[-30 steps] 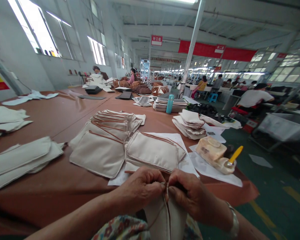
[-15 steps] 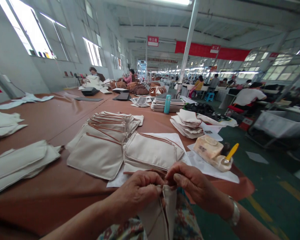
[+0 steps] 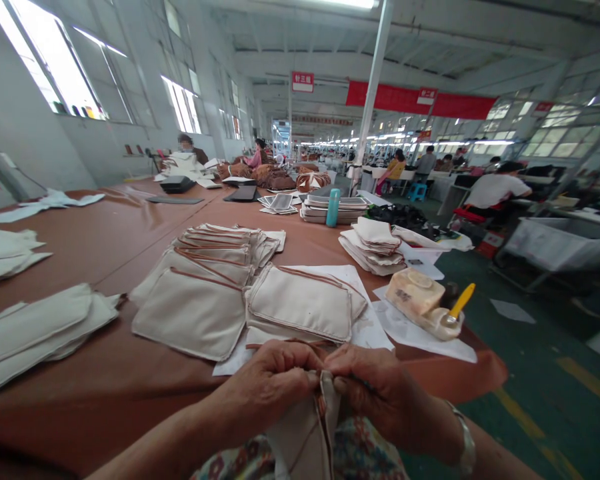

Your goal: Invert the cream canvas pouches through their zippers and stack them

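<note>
A cream fabric piece with brown edging (image 3: pixel 303 437) hangs below my hands at the table's front edge. My left hand (image 3: pixel 280 377) pinches its upper edge from the left. On the other side of the same edge, my right hand (image 3: pixel 375 383) is closed with thumb and fingers pressed together; a bracelet circles that wrist. The fingertips of both hands nearly meet, and they cover the exact spot being gripped. Just beyond them lies a stack of cream fabric pieces (image 3: pixel 305 303) with brown trim. A larger overlapping pile (image 3: pixel 195 310) sits to its left.
A cut plastic container (image 3: pixel 415 293) with a yellow-handled brush (image 3: pixel 463 301) stands on white paper at the right. More cream pieces lie at the left (image 3: pixel 40 327) and the back right (image 3: pixel 373 247). A teal bottle (image 3: pixel 333 208) stands farther back. Co-workers sit in the distance.
My right hand has come down and inward, its fingers now closed against the fabric's top edge beside my left hand. The left hand stays almost in place, still pinching.
</note>
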A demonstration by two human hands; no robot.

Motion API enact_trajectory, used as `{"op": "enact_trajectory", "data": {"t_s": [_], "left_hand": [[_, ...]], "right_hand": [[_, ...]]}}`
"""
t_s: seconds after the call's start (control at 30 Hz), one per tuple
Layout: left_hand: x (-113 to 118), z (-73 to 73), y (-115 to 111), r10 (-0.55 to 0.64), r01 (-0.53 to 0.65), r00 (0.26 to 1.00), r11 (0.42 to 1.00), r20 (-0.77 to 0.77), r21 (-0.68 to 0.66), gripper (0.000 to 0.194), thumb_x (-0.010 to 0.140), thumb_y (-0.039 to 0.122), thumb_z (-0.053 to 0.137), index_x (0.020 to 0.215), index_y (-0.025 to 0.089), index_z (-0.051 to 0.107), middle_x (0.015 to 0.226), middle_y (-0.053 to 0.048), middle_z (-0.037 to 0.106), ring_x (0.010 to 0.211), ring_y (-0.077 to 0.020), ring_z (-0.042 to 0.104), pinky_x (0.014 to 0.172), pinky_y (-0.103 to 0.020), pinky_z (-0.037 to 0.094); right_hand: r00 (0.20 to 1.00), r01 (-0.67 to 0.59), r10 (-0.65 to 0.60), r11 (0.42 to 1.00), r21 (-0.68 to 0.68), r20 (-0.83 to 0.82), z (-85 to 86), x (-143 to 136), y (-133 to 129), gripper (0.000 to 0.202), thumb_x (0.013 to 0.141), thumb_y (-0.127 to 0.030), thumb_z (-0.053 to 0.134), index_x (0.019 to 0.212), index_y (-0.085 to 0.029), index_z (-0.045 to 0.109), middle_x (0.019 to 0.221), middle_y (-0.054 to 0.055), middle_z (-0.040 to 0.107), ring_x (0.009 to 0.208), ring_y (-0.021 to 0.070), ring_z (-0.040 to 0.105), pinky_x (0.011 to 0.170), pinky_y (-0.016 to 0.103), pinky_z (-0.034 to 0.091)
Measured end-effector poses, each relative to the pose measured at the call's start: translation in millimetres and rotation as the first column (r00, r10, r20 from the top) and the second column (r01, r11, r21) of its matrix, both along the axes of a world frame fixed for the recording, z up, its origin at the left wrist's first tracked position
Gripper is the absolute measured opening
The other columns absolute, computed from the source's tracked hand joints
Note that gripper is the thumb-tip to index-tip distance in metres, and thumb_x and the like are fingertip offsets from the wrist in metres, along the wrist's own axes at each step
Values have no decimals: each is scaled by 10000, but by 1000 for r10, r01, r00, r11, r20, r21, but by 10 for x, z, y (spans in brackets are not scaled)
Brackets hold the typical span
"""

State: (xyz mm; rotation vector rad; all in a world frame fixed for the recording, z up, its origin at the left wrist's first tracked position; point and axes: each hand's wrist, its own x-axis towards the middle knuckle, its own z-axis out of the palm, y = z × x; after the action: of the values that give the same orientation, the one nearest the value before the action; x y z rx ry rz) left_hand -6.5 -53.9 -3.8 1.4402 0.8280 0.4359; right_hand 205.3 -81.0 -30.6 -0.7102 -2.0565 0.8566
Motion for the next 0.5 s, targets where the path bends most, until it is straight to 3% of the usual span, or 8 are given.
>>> {"op": "enact_trajectory", "data": {"t_s": [0.1, 0.27, 0.37, 0.5], "left_hand": [[-9, -1, 3, 3, -2, 1000, 999, -17, 50, 170, 798, 221, 547, 768, 127, 685, 723, -22, 638, 620, -117, 477, 560, -208, 349], [-16, 12, 11, -34, 34, 999, 992, 0, 123, 172, 832, 248, 558, 799, 132, 679, 764, -25, 644, 710, -143, 522, 656, -227, 396], [-7, 30, 1, -10, 8, 1000, 996, 24, 86, 177, 828, 243, 554, 810, 131, 690, 755, -17, 636, 685, -133, 509, 662, -227, 395], [-8, 21, -22, 32, -32, 999, 999, 37, -9, 193, 813, 228, 549, 851, 138, 715, 815, -21, 657, 712, -134, 518, 664, -221, 386]], "right_hand": [[996, 58, -69, 985, 164, 63, -39, -33, -7, 209, 949, -128, 472, 1100, -192, 600, 960, 100, 690, 868, 212, 647, 766, 327, 514], [964, 123, -207, 903, 411, 167, -56, -89, -25, 293, 914, -55, 441, 1159, -177, 545, 961, 124, 682, 916, 253, 645, 785, 366, 528], [948, 208, -284, 893, 398, 141, -40, -82, -31, 274, 931, -69, 441, 1158, -188, 537, 960, 110, 661, 886, 239, 634, 753, 347, 520], [948, 303, -318, 916, 263, 18, -21, -46, -48, 207, 945, -93, 461, 1084, -194, 576, 926, 75, 616, 843, 205, 607, 721, 314, 487]]}}
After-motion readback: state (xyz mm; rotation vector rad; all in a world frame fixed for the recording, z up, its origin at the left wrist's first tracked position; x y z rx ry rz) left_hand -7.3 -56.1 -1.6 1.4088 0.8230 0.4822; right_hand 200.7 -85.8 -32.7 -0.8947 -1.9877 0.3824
